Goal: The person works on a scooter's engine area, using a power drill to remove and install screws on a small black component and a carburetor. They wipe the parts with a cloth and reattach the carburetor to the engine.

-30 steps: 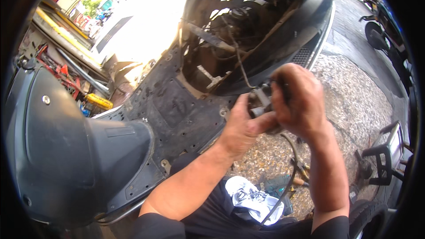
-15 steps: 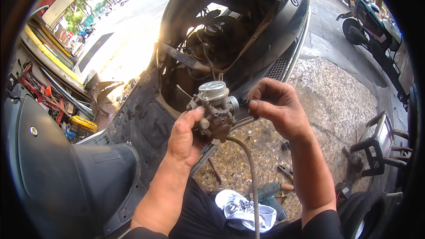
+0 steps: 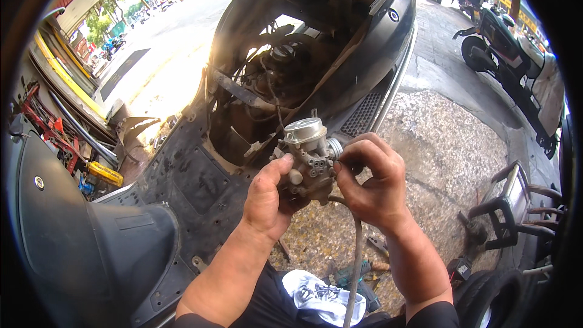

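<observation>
Far from where I sit, my left hand [image 3: 270,197] grips a metal carburetor [image 3: 310,163] at the center of the view, while my right hand [image 3: 373,179] bends thumb and forefinger together at its 3 o'clock side; I cannot tell whether they pinch anything. A hose [image 3: 354,261] hangs toward 6 o'clock. The scooter's open front [image 3: 381,42] rises at 12 o'clock; another scooter [image 3: 507,48] stands at 2 o'clock.

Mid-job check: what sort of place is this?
Probably an outdoor scooter repair spot beside a street: the scooter has its body opened up, the left hand holds what looks like a carburetor, and a drill-like tool lies on the ground.
</observation>
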The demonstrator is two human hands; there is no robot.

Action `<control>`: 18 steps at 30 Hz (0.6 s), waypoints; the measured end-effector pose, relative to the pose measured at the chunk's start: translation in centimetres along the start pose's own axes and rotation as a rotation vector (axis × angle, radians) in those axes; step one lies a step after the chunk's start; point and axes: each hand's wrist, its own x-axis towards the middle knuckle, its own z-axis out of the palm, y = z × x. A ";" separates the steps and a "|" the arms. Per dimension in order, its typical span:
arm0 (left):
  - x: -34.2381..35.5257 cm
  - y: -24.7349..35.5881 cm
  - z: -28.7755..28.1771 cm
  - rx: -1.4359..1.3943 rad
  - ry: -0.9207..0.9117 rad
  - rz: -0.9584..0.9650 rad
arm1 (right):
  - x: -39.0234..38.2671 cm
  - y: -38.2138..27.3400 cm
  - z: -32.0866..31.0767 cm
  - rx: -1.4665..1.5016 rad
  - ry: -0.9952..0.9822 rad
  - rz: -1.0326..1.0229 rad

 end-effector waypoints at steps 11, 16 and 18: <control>0.8 -2.1 1.3 0.086 0.029 0.120 | -1.0 -0.7 -1.2 -0.426 -0.003 -0.338; 0.6 -2.2 1.9 0.141 0.009 0.129 | -1.3 -0.5 -1.4 -0.428 -0.025 -0.333; 0.5 -2.3 2.1 0.144 0.005 0.131 | -1.4 -0.6 -1.7 -0.435 -0.038 -0.327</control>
